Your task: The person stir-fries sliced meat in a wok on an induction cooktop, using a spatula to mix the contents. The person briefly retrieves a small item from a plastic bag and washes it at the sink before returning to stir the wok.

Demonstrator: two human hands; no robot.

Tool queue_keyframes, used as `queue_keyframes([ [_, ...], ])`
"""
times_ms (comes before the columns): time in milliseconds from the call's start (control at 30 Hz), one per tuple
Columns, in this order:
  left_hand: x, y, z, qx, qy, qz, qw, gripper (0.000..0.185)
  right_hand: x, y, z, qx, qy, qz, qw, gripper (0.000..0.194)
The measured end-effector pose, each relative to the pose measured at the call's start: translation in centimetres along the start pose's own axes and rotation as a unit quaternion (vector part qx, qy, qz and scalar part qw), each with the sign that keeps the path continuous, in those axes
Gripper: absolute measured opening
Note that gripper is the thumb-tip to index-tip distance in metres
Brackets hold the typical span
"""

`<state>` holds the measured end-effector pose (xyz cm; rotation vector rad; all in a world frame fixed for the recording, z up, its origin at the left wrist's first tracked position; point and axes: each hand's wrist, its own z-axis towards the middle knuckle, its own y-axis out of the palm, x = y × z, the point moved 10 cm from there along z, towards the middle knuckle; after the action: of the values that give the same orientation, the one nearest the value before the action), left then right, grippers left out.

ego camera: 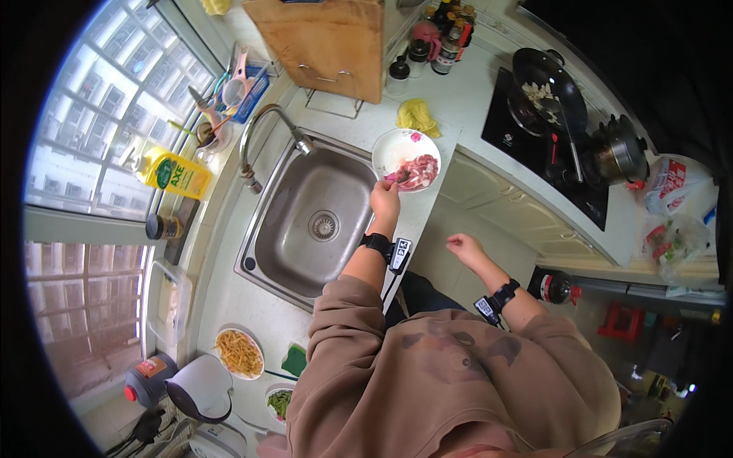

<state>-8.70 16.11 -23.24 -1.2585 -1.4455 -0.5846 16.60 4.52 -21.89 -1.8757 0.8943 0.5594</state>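
Note:
My left hand [385, 201] grips the near rim of a white floral plate [392, 150] at the counter's edge beside the sink. Sliced raw meat [419, 173] lies on the plate's near right side, with a small dark patch on it. Off to the right, my right hand [467, 250] hangs in the air over the floor, its fingers curled together around nothing visible. A black wok [570, 89] on the black cooktop [504, 129] holds pale sliced pieces [535, 94] and a metal spatula [574, 154].
A steel sink [286, 229] with a curved faucet [246, 140] lies left of the plate. Behind the plate are a yellow cloth [417, 117], a wooden cutting board [338, 51] and seasoning bottles [446, 51]. A lidded pot [621, 151] stands beside the wok. Plates of shredded food [239, 354] and green vegetables [279, 403] sit lower left.

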Motion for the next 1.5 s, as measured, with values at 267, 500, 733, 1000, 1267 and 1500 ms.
queue_keyframes([
  [267, -0.5, -1.0, -0.1, 0.023, 0.008, 0.099, 0.995, 0.034, 9.4, -6.3, -4.0, 0.068, 0.177, 0.004, 0.982, 0.026],
  [500, 1.8, -4.8, -0.6, 0.000, 0.104, 0.108, 0.989, 0.025, 22.1, -10.8, -7.9, 0.177, 0.217, -0.044, 0.959, 0.026],
  [733, -1.4, -13.9, -3.6, 0.145, 0.071, 0.479, 0.863, 0.049, 28.2, -13.3, -15.8, -0.082, 0.385, -0.206, 0.896, 0.051],
  [1000, -5.3, -17.6, -3.6, -0.072, -0.039, 0.438, 0.895, 0.076, 22.1, -19.6, -13.9, 0.158, 0.160, -0.540, 0.811, 0.037],
  [1267, -3.2, -22.8, -11.1, 0.120, -0.074, 0.428, 0.893, 0.071, 11.0, -38.9, -4.6, 0.462, 0.120, -0.104, 0.873, 0.056],
  [1500, -5.1, -22.6, -17.2, 0.189, -0.081, 0.362, 0.909, 0.063, 4.8, -39.6, 5.9, 0.386, 0.065, -0.143, 0.909, 0.048],
])
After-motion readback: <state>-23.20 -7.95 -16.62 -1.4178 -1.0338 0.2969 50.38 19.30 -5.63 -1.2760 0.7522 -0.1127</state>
